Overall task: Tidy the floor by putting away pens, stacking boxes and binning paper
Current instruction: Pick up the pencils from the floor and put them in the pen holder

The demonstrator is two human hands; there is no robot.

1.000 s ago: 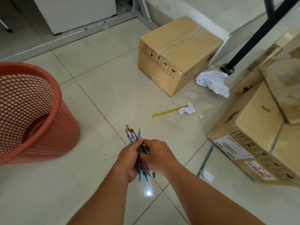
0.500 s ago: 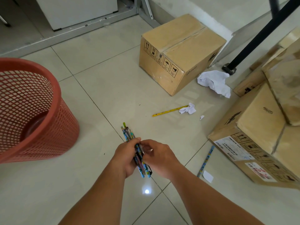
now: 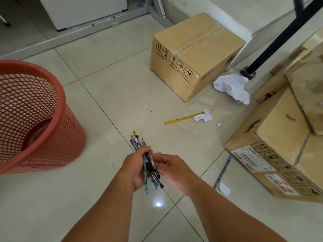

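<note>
A bundle of several pens and pencils sits between my two hands, low in the middle of the view. My left hand wraps around it, and my right hand presses against its right side. A yellow pencil lies on the tiled floor beyond them. A blue pencil lies to the right, beside a small paper scrap. Crumpled white paper lies further off: a small wad and a big one. A closed cardboard box stands at the back.
A red mesh bin stands at the left, with nothing in it that I can see. Stacked cardboard boxes fill the right side. A black slanted pole meets the floor behind the big paper. A white cabinet stands at the back.
Both hands have stayed on the bundle and shifted it slightly between them. The view has drifted a little.
</note>
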